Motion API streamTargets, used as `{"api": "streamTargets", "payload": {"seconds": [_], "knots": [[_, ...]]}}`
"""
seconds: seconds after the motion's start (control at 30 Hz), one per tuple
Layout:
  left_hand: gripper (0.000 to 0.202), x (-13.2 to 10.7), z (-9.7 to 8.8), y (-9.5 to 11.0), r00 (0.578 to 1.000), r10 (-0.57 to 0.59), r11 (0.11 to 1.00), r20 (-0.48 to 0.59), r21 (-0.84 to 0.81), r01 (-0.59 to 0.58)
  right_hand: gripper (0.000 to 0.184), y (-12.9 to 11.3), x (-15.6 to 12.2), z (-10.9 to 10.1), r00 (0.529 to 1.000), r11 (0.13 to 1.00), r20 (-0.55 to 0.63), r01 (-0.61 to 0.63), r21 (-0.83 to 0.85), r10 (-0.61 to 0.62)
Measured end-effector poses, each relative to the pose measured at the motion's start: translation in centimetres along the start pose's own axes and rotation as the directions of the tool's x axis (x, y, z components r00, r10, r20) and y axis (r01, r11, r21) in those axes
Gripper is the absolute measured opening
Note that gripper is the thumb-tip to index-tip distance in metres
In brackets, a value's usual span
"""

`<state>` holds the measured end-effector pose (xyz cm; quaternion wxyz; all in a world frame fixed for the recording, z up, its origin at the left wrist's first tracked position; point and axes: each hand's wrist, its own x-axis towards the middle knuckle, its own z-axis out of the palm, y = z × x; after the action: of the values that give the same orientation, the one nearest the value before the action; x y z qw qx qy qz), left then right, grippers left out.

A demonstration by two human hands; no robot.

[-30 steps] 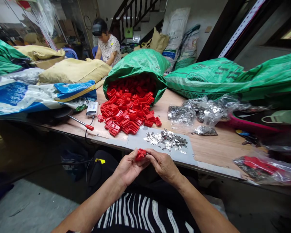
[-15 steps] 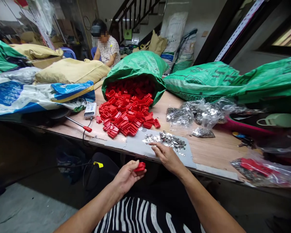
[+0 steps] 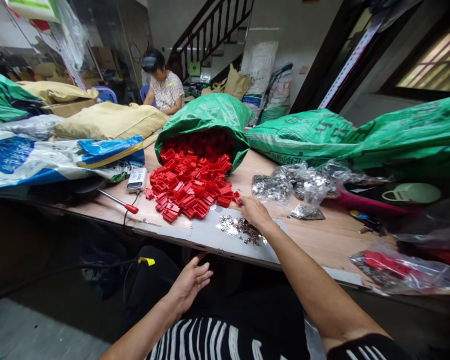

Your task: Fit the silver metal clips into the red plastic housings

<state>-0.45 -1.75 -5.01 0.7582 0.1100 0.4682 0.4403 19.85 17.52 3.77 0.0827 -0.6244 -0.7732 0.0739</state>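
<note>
My left hand is held below the table edge near my lap, palm turned up, fingers apart and nothing in it. My right hand reaches over the table with its fingers bent together at a small red plastic part on the right edge of the pile; the fingertips pinch its side. Hollow, box-shaped red plastic parts spill from the mouth of a green woven sack. Under my right wrist, small shiny metal pieces lie scattered on a grey sheet.
Clear bags of metal pieces lie at right, beside a pink tray with a pale green lid. A red-tipped rod and a white power bank lie at left. Another person sits behind the sacks.
The red plastic part that was in my left hand is gone from it, and that hand has opened. My right hand has moved from the metal pieces forward to the red pile's edge.
</note>
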Motion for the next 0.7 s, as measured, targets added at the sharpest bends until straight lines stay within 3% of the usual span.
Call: {"api": "streamTargets", "payload": {"seconds": [0.13, 0.27, 0.33, 0.4, 0.5, 0.6, 0.7], "knots": [[0.056, -0.5, 0.3, 0.0, 1.000, -0.006, 0.998, -0.001, 0.062, 0.006, 0.024, 0.0, -0.1, -1.0, 0.999, 0.999, -0.040, -0.035, 0.038, 0.037], [0.039, -1.6, 1.3, 0.6, 0.987, 0.048, 0.986, 0.153, 0.150, -0.071, 0.023, -0.3, -3.1, -2.5, 0.996, 0.992, -0.076, -0.026, 0.125, 0.036], [0.038, -2.3, 2.0, 1.2, 0.962, 0.077, 0.986, 0.260, 0.121, -0.111, 0.021, -0.7, -5.6, -3.0, 0.997, 0.953, -0.065, 0.060, 0.296, -0.043], [0.042, -2.9, 2.8, 1.8, 0.938, 0.077, 0.995, 0.337, 0.039, -0.096, 0.019, -1.3, -8.5, -3.1, 0.980, 0.836, 0.010, 0.162, 0.523, -0.196], [0.048, -3.3, 3.6, 2.1, 0.919, 0.085, 0.996, 0.385, -0.055, -0.069, 0.016, -2.7, -12.9, -2.7, 0.877, 0.650, 0.176, 0.183, 0.738, -0.447], [0.044, -3.4, 3.9, 1.7, 0.926, 0.094, 0.996, 0.367, -0.032, -0.088, 0.015, -3.6, -15.7, -2.0, 0.846, 0.632, 0.212, 0.175, 0.755, -0.488], [0.039, -3.5, 3.9, 1.3, 0.933, 0.128, 0.991, 0.338, 0.003, -0.137, 0.019, -2.8, -16.3, -1.3, 0.872, 0.646, 0.204, 0.155, 0.747, -0.445]]}}
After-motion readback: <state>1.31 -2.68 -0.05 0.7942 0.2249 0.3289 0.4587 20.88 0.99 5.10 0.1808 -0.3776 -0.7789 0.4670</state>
